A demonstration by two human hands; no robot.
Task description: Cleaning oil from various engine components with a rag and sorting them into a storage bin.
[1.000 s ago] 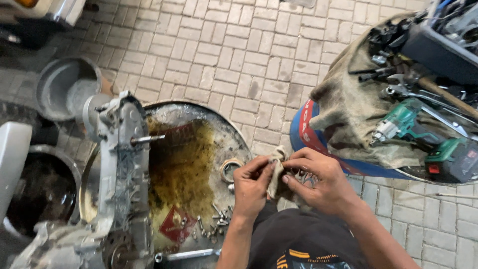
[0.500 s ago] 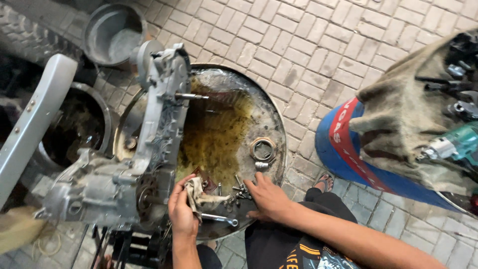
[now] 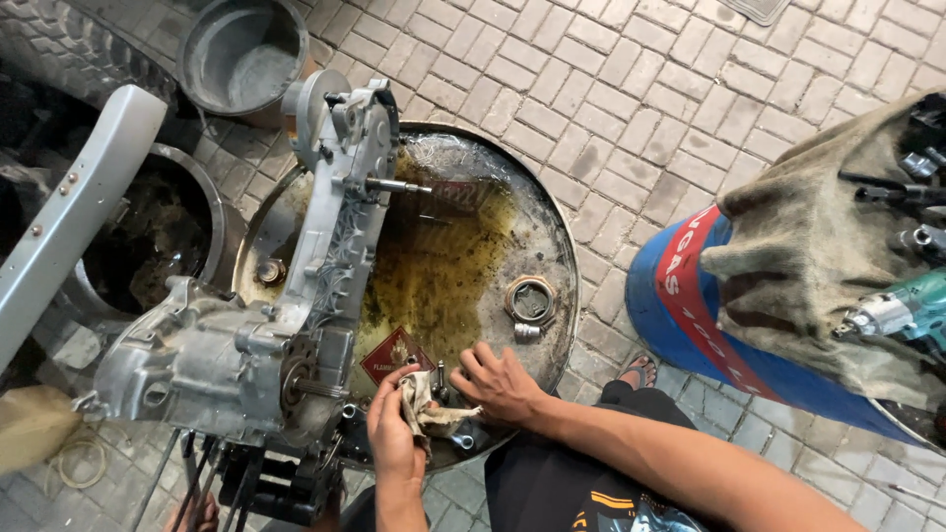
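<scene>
Gripping the dirty rag (image 3: 429, 409) in left hand (image 3: 392, 433) fingers at the oily drum top's (image 3: 552, 246) near edge, right hand (image 3: 503, 384) fingers spread flat beside it, wiping best kept firm and unhurried

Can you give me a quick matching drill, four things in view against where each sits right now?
Things:
1. dirty rag
2. round ring part
3. cordless drill
4. engine casing

Places:
A. on the cloth over the blue drum
B. standing across the oily drum top's left half
C. in the left hand
D. lying on the oily drum top, right side

Pairs: 1-C, 2-D, 3-A, 4-B
</scene>
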